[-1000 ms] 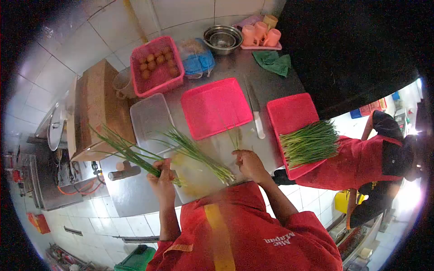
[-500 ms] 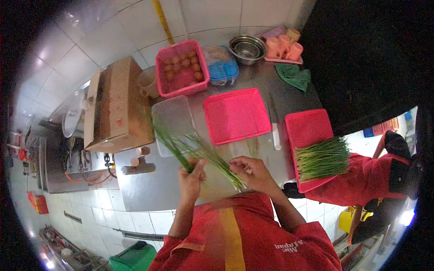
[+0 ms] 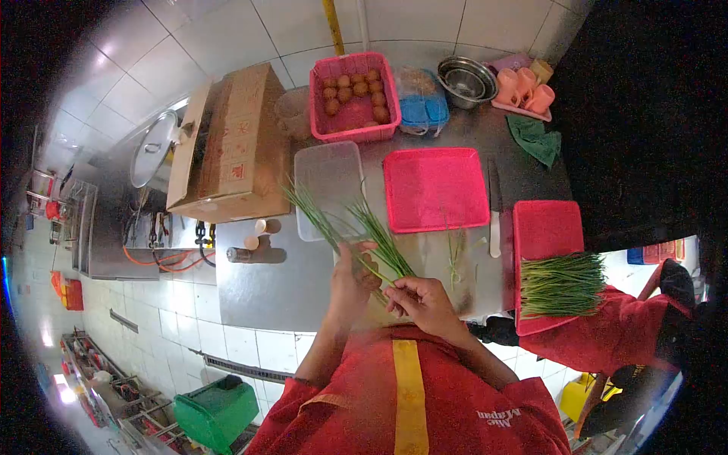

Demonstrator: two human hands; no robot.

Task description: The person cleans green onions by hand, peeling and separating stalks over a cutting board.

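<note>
My left hand [image 3: 353, 282] is closed around a thin bunch of chives [image 3: 315, 216], with the green tips fanning up and left over a clear plastic tray. Close beside it, my right hand [image 3: 421, 299] pinches the pale lower ends of a second bunch of chives [image 3: 385, 243]. The left fingers reach near this second bunch; whether they touch it I cannot tell. Both bunches are held above the front of the steel table. A few loose stalks [image 3: 453, 258] lie on a cutting board [image 3: 431, 262] to the right of my hands.
A pink tray [image 3: 436, 189] lies ahead, with a knife [image 3: 494, 227] beside it. At right, a red tray [image 3: 547, 224] holds many aligned chives [image 3: 561, 284]. A cardboard box [image 3: 235, 144], a basket of round brown items [image 3: 355, 135] and metal bowls [image 3: 466, 80] stand behind. Another person's red sleeve [image 3: 607, 334] is at right.
The view has shifted, moving the table things rightward. My right hand has closed on the second bunch's lower ends, and that bunch now points more upright. My hands are closer together.
</note>
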